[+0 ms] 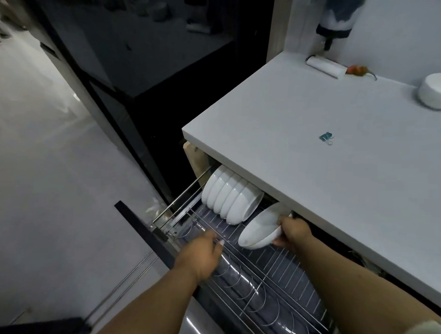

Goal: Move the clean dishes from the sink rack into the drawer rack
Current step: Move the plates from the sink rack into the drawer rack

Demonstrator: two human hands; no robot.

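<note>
right hand (293, 232) clamped on the rim of a white glazed ceramic bowl (261, 230), tilted on edge over the pulled-out chrome wire drawer rack (273, 271), just beside a nested row of white ceramic bowls (232, 194) standing on edge at the back left. left hand (204, 253) resting on the rack's front wires, fingers loosely curled, gripping nothing plainly visible. best lowered slowly, kept at the same lean as the row, foot seated between two wires before letting go. worth minding the overhang of the pale grey counter (340, 151) close above the knuckles. another white round bowl (437, 90) waiting on the counter, far right.
</note>
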